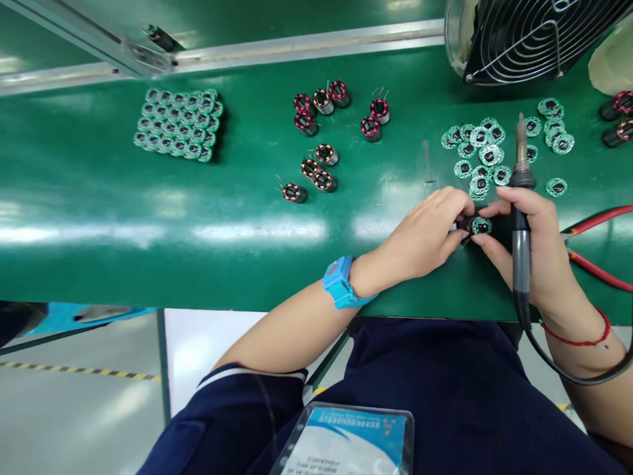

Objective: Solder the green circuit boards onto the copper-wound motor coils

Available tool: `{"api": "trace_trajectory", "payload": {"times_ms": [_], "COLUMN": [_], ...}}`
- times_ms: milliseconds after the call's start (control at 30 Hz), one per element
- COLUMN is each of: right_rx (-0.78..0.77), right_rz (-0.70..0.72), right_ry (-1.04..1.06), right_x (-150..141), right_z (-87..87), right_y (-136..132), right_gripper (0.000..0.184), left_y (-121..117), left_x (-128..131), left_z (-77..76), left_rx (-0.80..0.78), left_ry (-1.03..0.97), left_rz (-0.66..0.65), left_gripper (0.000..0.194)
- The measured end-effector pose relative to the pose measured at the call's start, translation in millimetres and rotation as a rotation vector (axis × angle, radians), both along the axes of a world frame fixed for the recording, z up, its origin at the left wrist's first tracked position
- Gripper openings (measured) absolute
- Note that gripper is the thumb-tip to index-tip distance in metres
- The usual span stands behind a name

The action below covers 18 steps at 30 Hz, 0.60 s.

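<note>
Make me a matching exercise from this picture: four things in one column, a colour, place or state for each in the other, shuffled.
Things
1. soldering iron
2. wide wristband
3. two-handled tool
4. block of round boards

Descriptions
A. red handles, at the picture's right edge
B. packed in rows, in the left part of the picture
C. held in the right grip, tip toward the picture's top
D. bright blue

Pairs: 1-C, 2-D, 3-A, 4-B

Stack [178,125] left; fan [539,43] (behind discs [490,155])
</note>
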State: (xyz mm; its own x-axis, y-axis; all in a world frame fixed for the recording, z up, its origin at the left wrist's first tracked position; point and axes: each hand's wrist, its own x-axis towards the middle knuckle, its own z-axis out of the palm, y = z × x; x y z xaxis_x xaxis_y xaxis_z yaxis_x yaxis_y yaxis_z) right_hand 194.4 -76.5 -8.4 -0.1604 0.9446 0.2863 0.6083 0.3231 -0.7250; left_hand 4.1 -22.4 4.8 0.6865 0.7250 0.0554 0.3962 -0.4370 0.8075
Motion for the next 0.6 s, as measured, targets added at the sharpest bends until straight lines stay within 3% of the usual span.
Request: {"api": "trace_trajectory", "payload": {"times_ms": [167,333,600], "right_rx": [-0.018,-0.015,0.118], "right_rz": [0.034,0.024,-0.062], "right_ry": [-0.005,-0.023,-0.106], "right_x": [0,-1,-17], "right_z": [0.0,6.0,21.4], "right_y": [3,0,-5], "right_gripper": [0.062,0.063,0.057], "left_y": [4,5,4], "left_x": [-2,3,7], "left_z": [3.0,3.4,-0.4], "left_rx": [0.000,-0.107,-0.223], "left_ry": [-0.075,-0.194,-0.219], "left_rz": [-0.014,0.018,0.079], "left_gripper": [0.014,0.011,0.008]}}
